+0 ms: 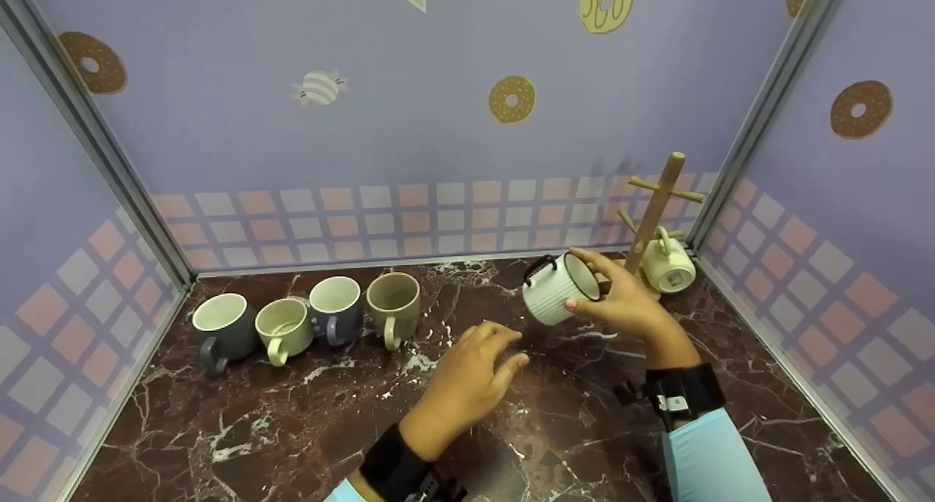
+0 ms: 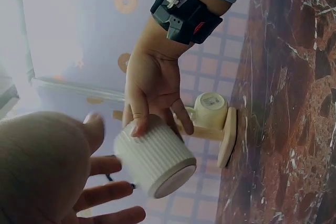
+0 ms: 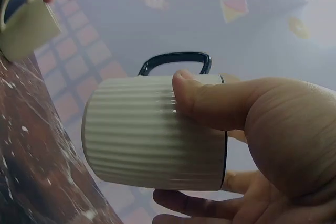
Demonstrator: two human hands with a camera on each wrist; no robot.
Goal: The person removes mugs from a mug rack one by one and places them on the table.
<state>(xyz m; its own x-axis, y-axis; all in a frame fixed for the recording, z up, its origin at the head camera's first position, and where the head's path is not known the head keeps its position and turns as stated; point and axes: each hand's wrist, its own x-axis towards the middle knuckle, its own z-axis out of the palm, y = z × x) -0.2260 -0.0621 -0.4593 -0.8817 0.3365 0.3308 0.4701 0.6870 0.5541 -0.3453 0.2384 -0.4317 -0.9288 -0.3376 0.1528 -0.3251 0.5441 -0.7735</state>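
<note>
My right hand [image 1: 621,297] grips a white ribbed mug [image 1: 551,294] by its rim end, thumb on one side and fingers on the other. The mug is tilted above the counter, its black handle [image 3: 176,60] facing away from the palm. My left hand [image 1: 471,370] is to the left of the mug, fingers loosely bent and holding nothing. Behind the right hand stands a wooden mug tree [image 1: 657,202]; a cream mug [image 1: 668,268] hangs from a low peg, its base [image 2: 212,101] turned outward.
At the left stand a dark grey mug [image 1: 226,330], a pale green mug [image 1: 285,326], a blue-grey mug [image 1: 336,308] and an olive mug [image 1: 394,305] in a row. Patterned panels [image 1: 438,144] enclose the dark marbled counter [image 1: 292,429] at the back and sides.
</note>
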